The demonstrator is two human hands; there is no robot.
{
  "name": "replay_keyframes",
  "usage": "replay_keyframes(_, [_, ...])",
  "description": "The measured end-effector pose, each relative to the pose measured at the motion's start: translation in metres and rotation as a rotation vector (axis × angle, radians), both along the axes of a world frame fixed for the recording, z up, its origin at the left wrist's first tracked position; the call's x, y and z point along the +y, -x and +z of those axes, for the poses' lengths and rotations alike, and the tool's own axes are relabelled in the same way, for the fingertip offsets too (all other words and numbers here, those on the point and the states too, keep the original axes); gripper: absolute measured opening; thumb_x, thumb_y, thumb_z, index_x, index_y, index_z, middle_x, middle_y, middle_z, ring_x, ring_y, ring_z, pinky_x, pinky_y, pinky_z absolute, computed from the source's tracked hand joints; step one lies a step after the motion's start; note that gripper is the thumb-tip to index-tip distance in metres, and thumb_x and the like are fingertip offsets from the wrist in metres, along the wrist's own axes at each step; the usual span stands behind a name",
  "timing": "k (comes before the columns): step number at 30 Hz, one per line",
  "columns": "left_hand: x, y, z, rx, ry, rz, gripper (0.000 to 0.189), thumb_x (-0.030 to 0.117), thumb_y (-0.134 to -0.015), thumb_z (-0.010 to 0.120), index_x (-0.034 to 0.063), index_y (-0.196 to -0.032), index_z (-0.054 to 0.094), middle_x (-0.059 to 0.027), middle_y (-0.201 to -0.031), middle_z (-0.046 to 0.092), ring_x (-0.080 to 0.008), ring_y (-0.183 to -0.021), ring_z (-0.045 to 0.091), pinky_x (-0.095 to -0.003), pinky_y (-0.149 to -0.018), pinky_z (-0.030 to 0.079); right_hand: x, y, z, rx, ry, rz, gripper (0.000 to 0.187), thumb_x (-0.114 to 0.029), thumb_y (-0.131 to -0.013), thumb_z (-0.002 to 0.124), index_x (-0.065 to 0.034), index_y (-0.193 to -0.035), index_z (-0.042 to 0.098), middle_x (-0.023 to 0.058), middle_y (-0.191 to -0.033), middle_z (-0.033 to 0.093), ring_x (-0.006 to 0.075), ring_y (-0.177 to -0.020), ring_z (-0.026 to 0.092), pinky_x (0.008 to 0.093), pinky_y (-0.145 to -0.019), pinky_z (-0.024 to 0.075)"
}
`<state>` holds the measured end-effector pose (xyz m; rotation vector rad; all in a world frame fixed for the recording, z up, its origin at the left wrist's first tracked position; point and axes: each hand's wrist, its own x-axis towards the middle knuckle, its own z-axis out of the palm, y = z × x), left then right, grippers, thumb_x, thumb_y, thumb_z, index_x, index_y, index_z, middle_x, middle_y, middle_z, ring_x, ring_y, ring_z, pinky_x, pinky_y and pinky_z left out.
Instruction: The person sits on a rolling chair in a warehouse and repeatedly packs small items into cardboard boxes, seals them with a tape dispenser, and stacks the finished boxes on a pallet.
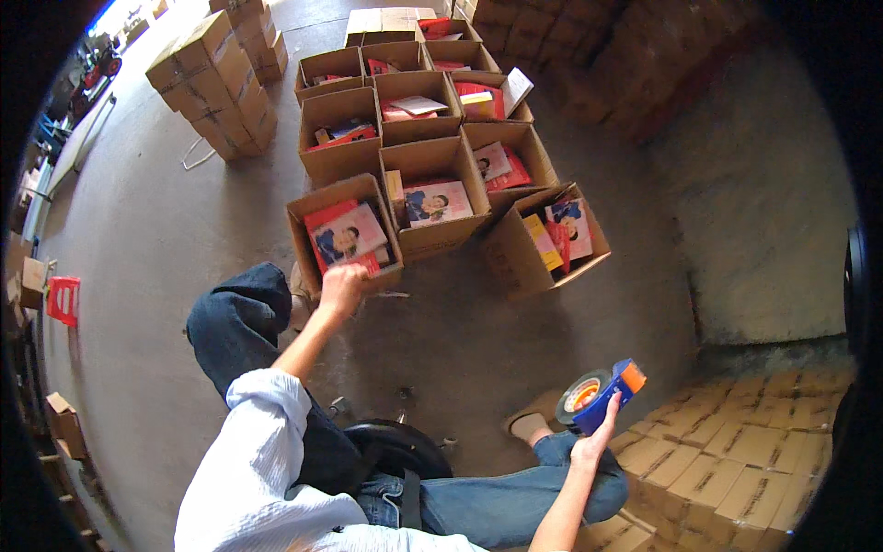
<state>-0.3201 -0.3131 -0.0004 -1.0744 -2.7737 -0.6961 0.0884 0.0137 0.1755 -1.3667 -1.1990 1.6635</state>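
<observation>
My left hand [343, 286] has its fingers curled at the near rim of an open cardboard carton [324, 191]; whether it grips the wall is hidden. Inside that carton lie red packets and a printed picture sheet [350, 236] showing a person. At the right, over my bent knee, my right hand [597, 435] holds a blue and orange tape dispenser [607, 400]. A wide roll of tape [583, 395] is mounted on it. Another open carton [514, 259] stands turned at an angle, with a yellow packet [543, 241] and printed sheets in it.
Several more open cartons [434, 241] form rows ahead, holding printed goods. Stacked closed boxes [221, 90] rise at the upper left, and more boxes [738, 441] sit low at the right. A black round seat [400, 448] is under me. A red plastic object [63, 301] stands far left.
</observation>
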Motion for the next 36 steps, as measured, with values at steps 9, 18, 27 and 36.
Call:
replay_keyframes(9, [-0.018, -0.182, 0.072, -0.432, 0.192, -0.575, 0.016, 0.021, -0.08, 0.072, 0.0074, -0.088, 0.069, -0.0087, -0.087, 0.066, -0.0291, -0.087, 0.065, -0.0408, -0.078, 0.053, -0.039, 0.019, 0.008, 0.115, 0.191, -0.113, 0.076, -0.054, -0.093, 0.061, -0.0068, -0.149, 0.04, 0.0077, -0.147, 0.047, 0.0232, -0.135, 0.045, 0.0409, -0.114, 0.0334])
replay_keyframes(18, [0.032, -0.132, 0.058, -0.156, 0.292, -0.348, 0.099, 0.016, -0.066, 0.085, 0.017, -0.152, 0.036, -0.0169, -0.148, 0.037, -0.0375, -0.138, 0.035, -0.0489, -0.113, 0.032, -0.057, -0.004, 0.041, 0.053, 0.212, -0.085, 0.076, -0.053, -0.092, 0.064, -0.0046, -0.146, 0.041, 0.01, -0.144, 0.048, 0.0235, -0.132, 0.047, 0.0407, -0.114, 0.0342])
replay_keyframes(27, [0.058, -0.096, 0.005, -0.453, 0.412, -0.314, 0.109, 0.031, -0.064, 0.087, 0.0239, -0.156, 0.03, -0.0206, -0.15, 0.035, -0.0403, -0.136, 0.035, -0.0676, -0.11, 0.022, -0.044, 0.013, 0.045, 0.088, 0.187, -0.115, 0.07, -0.047, -0.095, 0.062, -0.0036, -0.146, 0.042, 0.0097, -0.145, 0.048, 0.0243, -0.134, 0.046, 0.0412, -0.114, 0.0341])
replay_keyframes(36, [0.062, -0.067, 0.017, -0.749, 0.296, -0.445, 0.055, 0.021, -0.072, 0.082, 0.0016, -0.119, 0.061, -0.0206, -0.114, 0.063, -0.0376, -0.107, 0.058, -0.0404, -0.095, 0.048, -0.043, 0.017, 0.046, 0.114, 0.255, -0.155, 0.071, -0.046, -0.093, 0.066, -0.0047, -0.146, 0.043, 0.0091, -0.144, 0.049, 0.0231, -0.133, 0.046, 0.0405, -0.114, 0.0344])
